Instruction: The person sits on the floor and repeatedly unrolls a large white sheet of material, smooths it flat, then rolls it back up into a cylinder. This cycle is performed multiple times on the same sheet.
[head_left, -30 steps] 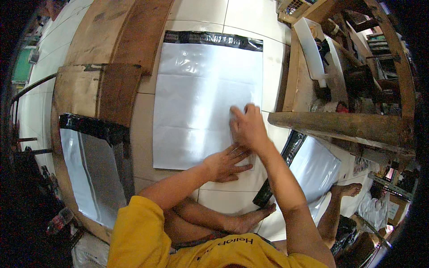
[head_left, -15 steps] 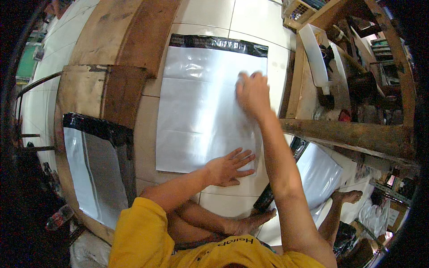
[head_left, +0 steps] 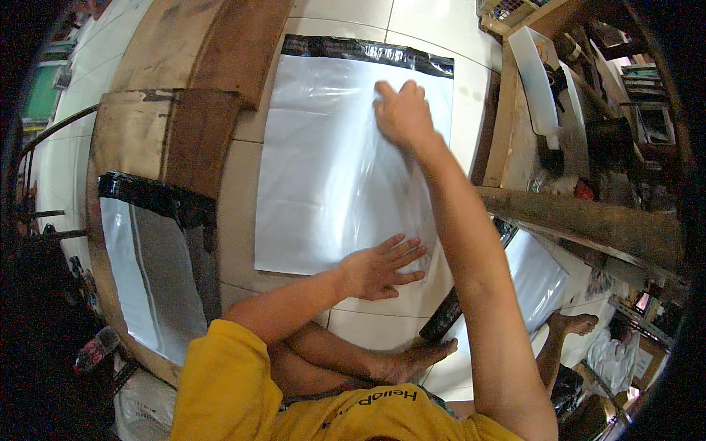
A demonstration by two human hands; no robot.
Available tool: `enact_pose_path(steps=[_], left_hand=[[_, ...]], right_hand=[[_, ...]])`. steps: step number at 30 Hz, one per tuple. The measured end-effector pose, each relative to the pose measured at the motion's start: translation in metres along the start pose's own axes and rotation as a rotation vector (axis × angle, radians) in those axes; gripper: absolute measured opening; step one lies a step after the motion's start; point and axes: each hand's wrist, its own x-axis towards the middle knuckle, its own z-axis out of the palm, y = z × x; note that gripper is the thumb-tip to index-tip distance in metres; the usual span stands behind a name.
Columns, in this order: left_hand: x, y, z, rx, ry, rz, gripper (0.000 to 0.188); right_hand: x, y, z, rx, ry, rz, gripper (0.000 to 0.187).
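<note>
A large silver-grey plastic mailing bag (head_left: 301, 169) with a black band along its far edge lies flat on the tiled floor in front of me. My left hand (head_left: 384, 267) rests palm down near its close right corner, fingers spread. Over the upper right part of the bag, my right hand (head_left: 404, 112) is closed, its fingers curled down toward the plastic. What it holds, if anything, is hidden beneath the fingers.
At left, a stack of similar bags (head_left: 151, 275) lies on a low wooden bench (head_left: 132, 132). More bags (head_left: 518, 275) lie right of my arm, below a wooden frame (head_left: 588, 228) that holds a white plastic container (head_left: 535, 88). A bottle (head_left: 97, 349) is at lower left.
My right hand has shifted slightly left and farther up the bag, still closed. The left hand stays flat near the close corner. The whole view has shifted a little.
</note>
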Motion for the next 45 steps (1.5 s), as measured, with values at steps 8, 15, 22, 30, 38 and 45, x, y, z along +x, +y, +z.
enact_pose_path(steps=[8, 15, 22, 30, 38, 45], left_hand=[[0.003, 0.002, -0.005, 0.011, -0.067, -0.009, 0.073], [0.007, 0.005, 0.042, -0.293, 0.251, -0.179, 0.068], [-0.004, 0.001, 0.006, -0.030, 0.047, -0.024, 0.065], [0.006, 0.016, -0.023, 0.078, -0.197, -0.072, 0.057], [0.015, 0.023, -0.031, 0.165, -0.225, -0.125, 0.060], [0.028, 0.046, -0.054, 0.169, -0.261, -0.168, 0.062]], right_hand=[[0.000, -0.003, -0.013, 0.039, 0.058, 0.038, 0.040], [-0.177, -0.079, 0.010, 0.219, -0.179, -0.217, 0.027], [-0.035, -0.050, 0.021, 0.074, -0.003, -0.117, 0.039], [-0.039, -0.044, -0.019, 0.157, -0.227, -0.098, 0.056], [-0.370, 0.029, -0.077, 0.754, -0.052, 0.254, 0.048], [-0.564, 0.124, -0.115, 0.121, -0.312, 0.564, 0.047]])
